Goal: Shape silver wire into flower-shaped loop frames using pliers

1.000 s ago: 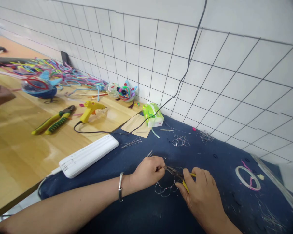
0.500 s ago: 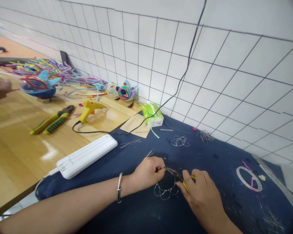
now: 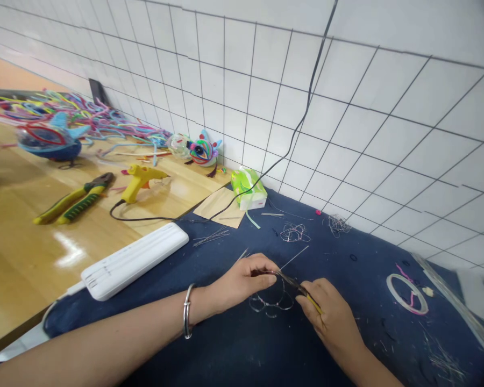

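Observation:
My left hand (image 3: 252,282), with a silver bangle at the wrist, pinches thin wire between thumb and fingers. Beneath it hangs a looped wire piece with small beads (image 3: 271,305). My right hand (image 3: 333,314) is wrapped around the yellow handles of long-nosed pliers (image 3: 293,282). Their jaws meet the wire right at my left fingertips, where fingers partly hide the tips. A straight length of wire (image 3: 295,257) slants up and right from this spot. Both hands are just above the dark blue cloth (image 3: 234,349).
A white power bank (image 3: 135,260) lies left of my hands. On the wooden table are a yellow glue gun (image 3: 139,181), green-and-yellow pliers (image 3: 78,199) and colourful pipe cleaners (image 3: 116,123). A tissue pack (image 3: 248,188), wire tangles (image 3: 295,233) and a white ring (image 3: 390,290) lie around.
My left fingers have opened out from a tight fist to a longer pinch. The straight wire now shows beyond them, and the pliers tilt more steeply. The other person's hand has left the view at left.

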`<state>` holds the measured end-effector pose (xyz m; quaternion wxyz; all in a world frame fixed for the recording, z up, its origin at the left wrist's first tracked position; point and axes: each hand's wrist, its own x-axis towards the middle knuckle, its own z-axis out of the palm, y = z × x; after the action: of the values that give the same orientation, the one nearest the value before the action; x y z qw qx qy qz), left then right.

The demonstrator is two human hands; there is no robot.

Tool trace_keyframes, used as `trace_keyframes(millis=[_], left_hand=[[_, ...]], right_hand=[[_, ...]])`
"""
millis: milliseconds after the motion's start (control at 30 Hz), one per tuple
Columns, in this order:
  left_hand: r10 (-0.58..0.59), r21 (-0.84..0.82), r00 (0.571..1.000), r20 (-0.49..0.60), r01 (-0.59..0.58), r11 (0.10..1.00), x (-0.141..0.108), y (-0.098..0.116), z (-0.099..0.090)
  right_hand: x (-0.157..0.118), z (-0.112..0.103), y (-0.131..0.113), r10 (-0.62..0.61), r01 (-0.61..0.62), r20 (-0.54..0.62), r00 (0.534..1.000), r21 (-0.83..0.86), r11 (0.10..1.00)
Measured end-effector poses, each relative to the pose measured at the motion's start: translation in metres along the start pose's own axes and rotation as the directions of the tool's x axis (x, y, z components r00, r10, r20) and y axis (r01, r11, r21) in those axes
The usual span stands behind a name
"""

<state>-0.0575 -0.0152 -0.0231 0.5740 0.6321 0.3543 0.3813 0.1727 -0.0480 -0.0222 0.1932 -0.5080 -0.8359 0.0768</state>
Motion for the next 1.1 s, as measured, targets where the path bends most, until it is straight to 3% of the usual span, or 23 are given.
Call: trace_keyframes(millis=[133, 267, 533, 833, 1100], left_hand=[[-0.091, -0.306, 0.992, 0.088, 0.114, 0.945, 0.0007, -0.0008, 0.0016], [-0.118, -0.417, 0.983, 0.139, 0.166, 0.894, 0.0018, -0.0037, 0.0035], [-0.108, -0.378, 0.993, 0.04, 0.115, 0.919, 0.0016, -0.0081, 0.0045], [-0.166, -0.268, 0.986, 0.008, 0.162, 0.95, 0.0021, -0.0072, 0.0041], [-0.137, -0.308, 0.99, 0.021, 0.137, 0.941, 0.0019, -0.006, 0.0047]], right_hand=[[-0.0014, 0.0017, 0.0003, 0.006, -0.006, -0.002, 1.0, 0.056, 0.998], [-0.0021, 0.0044, 0.0001, 0.008, -0.006, -0.018, 1.0, 0.068, 0.998], [-0.0011, 0.0042, -0.005, 0.01, -0.007, -0.038, 0.999, 0.072, 0.997], [-0.002, 0.0064, -0.0042, 0.007, -0.005, -0.061, 0.998, 0.036, 0.999], [-0.0025, 0.005, -0.0053, 0.031, -0.029, -0.023, 0.999, 0.074, 0.997]])
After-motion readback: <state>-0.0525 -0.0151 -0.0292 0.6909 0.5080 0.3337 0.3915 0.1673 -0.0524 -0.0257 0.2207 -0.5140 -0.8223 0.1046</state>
